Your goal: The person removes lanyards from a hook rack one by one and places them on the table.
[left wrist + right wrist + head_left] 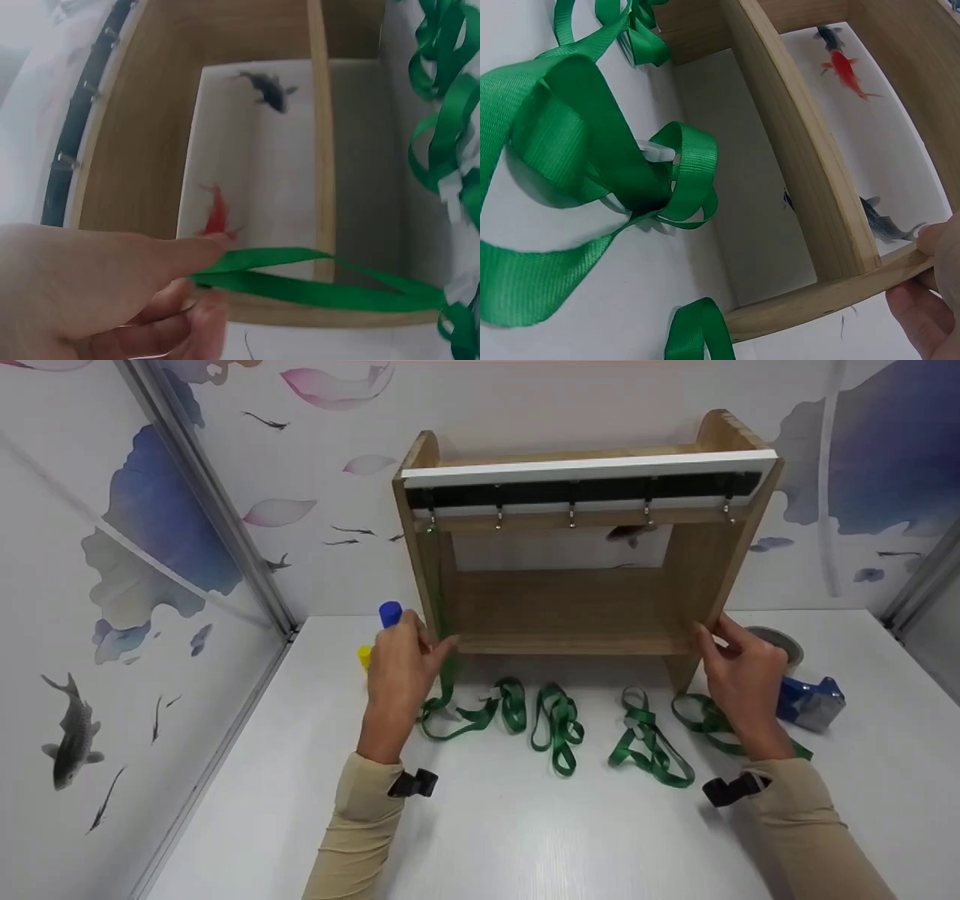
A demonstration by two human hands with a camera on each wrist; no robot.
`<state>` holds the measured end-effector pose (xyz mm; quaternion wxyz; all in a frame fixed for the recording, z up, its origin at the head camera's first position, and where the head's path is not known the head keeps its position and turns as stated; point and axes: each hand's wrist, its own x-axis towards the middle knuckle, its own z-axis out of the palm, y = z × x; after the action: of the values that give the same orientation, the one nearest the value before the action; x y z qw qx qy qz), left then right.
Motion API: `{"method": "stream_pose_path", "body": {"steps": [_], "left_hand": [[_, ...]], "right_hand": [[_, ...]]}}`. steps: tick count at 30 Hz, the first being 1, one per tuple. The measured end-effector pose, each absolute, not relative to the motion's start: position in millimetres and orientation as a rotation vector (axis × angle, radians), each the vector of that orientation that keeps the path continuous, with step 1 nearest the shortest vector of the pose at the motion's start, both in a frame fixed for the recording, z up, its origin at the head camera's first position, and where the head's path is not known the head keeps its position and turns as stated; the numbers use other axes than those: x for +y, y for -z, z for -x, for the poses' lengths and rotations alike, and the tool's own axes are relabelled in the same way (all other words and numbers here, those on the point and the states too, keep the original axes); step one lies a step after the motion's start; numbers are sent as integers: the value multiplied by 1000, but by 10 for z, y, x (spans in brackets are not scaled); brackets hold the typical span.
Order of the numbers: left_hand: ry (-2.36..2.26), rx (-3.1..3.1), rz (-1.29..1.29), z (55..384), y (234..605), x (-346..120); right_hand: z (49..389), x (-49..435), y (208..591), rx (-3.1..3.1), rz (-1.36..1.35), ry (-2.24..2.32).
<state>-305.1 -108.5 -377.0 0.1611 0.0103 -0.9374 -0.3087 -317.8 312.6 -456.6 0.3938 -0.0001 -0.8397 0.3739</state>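
A wooden rack (pixel 555 645) stands at the back of the table, with a row of metal hooks (pixel 572 514) under its top front edge. From the leftmost hook a green lanyard (pixel 433 577) hangs down. My left hand (pixel 397 675) is at the rack's left side and pinches the green lanyard (pixel 300 289) between thumb and fingers. My right hand (pixel 746 682) grips the front edge of the rack's right side panel (pixel 825 296), thumb on the inner face. In front of the rack lie several more green lanyards (pixel 556 727), loosely coiled, with small white clips.
Behind my left hand stand a blue-capped object (pixel 390 613) and a yellow one (pixel 364 656), both partly hidden. Beside my right hand are a blue tape dispenser (pixel 811 703) and a grey roll (pixel 780 645). Walls printed with fish enclose the white table (pixel 555 840).
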Motion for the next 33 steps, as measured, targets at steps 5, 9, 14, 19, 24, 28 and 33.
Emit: {"method": "stream_pose_path", "body": {"steps": [5, 9, 14, 19, 24, 28, 33], "left_hand": [[964, -2659, -24, 3167, 3839, -1095], [1030, -2637, 15, 3208, 3908, -1129], [1112, -2539, 87, 3167, 3832, -1188], [1191, -2387, 199, 3091, 3676, -1212], [1313, -2180, 321, 3037, 3585, -1219], [1447, -2040, 421, 3009, 3544, -1224], [1616, -2024, 512, 2961, 3496, -1243]], "right_hand": [[3176, 3132, 4590, -2125, 8, -948], [3175, 3116, 4600, -2122, 0, -959], [3179, 3106, 4568, -2119, 0, -971], [3180, 3116, 4545, -2113, -1, -964], [3182, 3132, 4559, -2106, -3, -956], [3181, 3139, 4578, -2104, -16, -963], [3179, 3136, 4580, -2112, -14, -962]]}}
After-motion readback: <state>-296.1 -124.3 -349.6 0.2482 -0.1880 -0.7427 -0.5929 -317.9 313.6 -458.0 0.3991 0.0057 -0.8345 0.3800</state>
